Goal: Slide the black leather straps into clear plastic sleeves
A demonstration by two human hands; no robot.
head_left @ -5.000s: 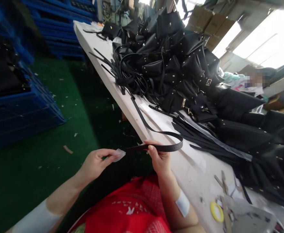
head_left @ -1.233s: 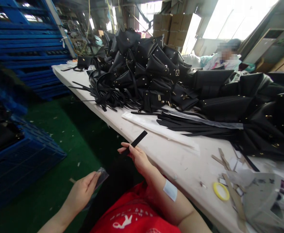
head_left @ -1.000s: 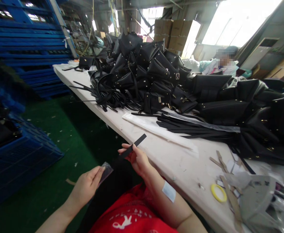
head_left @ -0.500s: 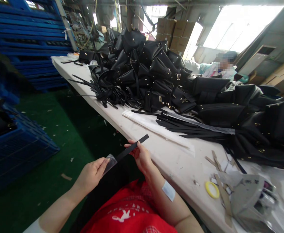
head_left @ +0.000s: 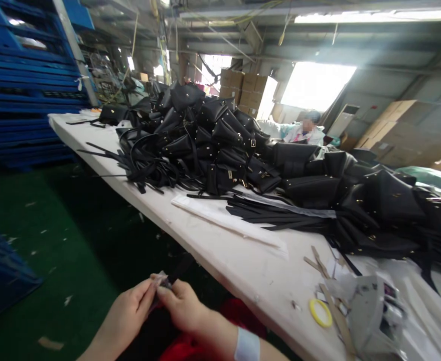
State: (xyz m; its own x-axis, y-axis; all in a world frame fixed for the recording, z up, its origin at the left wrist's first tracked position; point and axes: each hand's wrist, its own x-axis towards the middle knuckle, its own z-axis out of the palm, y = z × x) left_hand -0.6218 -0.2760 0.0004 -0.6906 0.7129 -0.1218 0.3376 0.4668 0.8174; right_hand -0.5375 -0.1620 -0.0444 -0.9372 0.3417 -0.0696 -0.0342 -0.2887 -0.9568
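Note:
Close together at the table's near edge, both my hands are closed. My left hand (head_left: 132, 306) pinches a clear plastic sleeve (head_left: 161, 279) around a black strap. Right against it, my right hand (head_left: 182, 303) grips the same strap, thumb pressed on the sleeved part. The black strap (head_left: 180, 266) sticks out beyond my fingers and blurs into the dark floor behind. On the table past my hands lie a bundle of flat black straps (head_left: 258, 213) and a folded white sheet (head_left: 224, 220). A large heap of black bags (head_left: 220, 135) with metal fittings rises behind them.
A yellow tape roll (head_left: 320, 313), cardboard strips (head_left: 320, 260) and a plastic-wrapped grey bundle (head_left: 371, 316) lie on the white table (head_left: 190, 240) at right. Blue pallets (head_left: 13, 100) stand at left, a blue crate (head_left: 5, 265) below. Another person (head_left: 305, 131) is behind the heap.
My right hand has moved down and left along the strap to meet my left hand at the sleeve. The view has tilted upward and shifted right.

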